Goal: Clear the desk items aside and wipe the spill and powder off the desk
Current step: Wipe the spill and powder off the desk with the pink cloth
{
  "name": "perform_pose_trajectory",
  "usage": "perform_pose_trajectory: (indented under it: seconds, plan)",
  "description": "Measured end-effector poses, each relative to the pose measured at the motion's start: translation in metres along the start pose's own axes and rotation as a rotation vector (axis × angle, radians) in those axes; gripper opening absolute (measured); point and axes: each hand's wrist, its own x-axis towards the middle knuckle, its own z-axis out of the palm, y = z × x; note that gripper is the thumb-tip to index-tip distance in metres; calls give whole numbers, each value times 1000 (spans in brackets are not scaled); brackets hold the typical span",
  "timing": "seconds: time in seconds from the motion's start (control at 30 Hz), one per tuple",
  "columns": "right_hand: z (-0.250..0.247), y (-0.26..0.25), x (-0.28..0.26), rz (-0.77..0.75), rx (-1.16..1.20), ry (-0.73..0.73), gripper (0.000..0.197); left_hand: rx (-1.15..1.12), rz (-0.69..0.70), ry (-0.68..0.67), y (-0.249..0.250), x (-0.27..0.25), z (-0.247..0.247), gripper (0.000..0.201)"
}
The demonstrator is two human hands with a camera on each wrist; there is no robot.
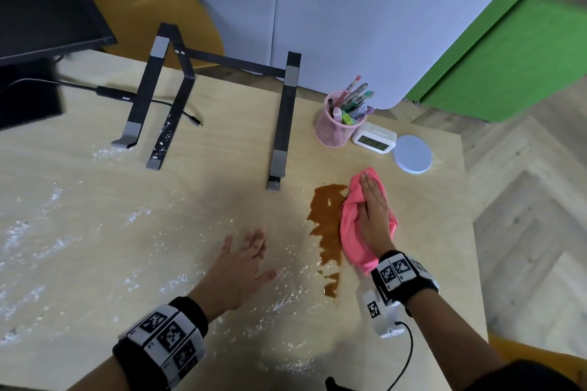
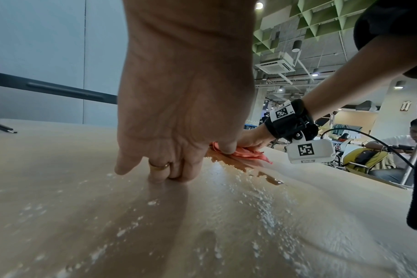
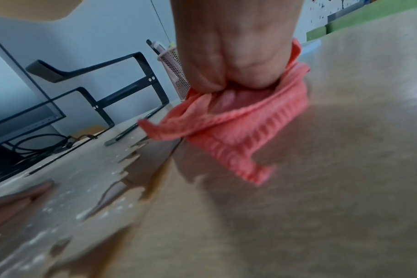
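A brown spill point(image 1: 327, 213) lies on the light wooden desk point(image 1: 197, 200), right of centre. My right hand point(image 1: 373, 203) lies flat with straight fingers on a crumpled pink cloth point(image 1: 352, 232) and presses it against the spill's right edge. The right wrist view shows the cloth point(image 3: 238, 127) bunched under the palm, with the spill point(image 3: 131, 178) to its left. White powder point(image 1: 136, 216) is scattered over the left and front of the desk. My left hand point(image 1: 247, 251) rests open on the desk in the powder, fingers spread, holding nothing; its fingertips point(image 2: 169, 175) touch the surface.
A black laptop stand point(image 1: 219, 98) stands behind the spill, dusted with powder. At the back right are a pink mesh pen cup point(image 1: 338, 127), a white clock point(image 1: 374, 138) and a pale round disc point(image 1: 412, 154). A monitor point(image 1: 47, 0) and a cable point(image 1: 171, 105) sit at the back left.
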Motion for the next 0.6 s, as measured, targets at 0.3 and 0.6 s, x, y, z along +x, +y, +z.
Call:
perform_pose_trajectory:
  seconds: [0.3, 0.6]
  plan:
    - [3, -6, 6, 35, 37, 10, 44, 18, 1, -3, 1, 0, -3, 134]
    - [11, -12, 18, -40, 58, -53, 43, 48, -5, 2, 2, 1, -2, 135]
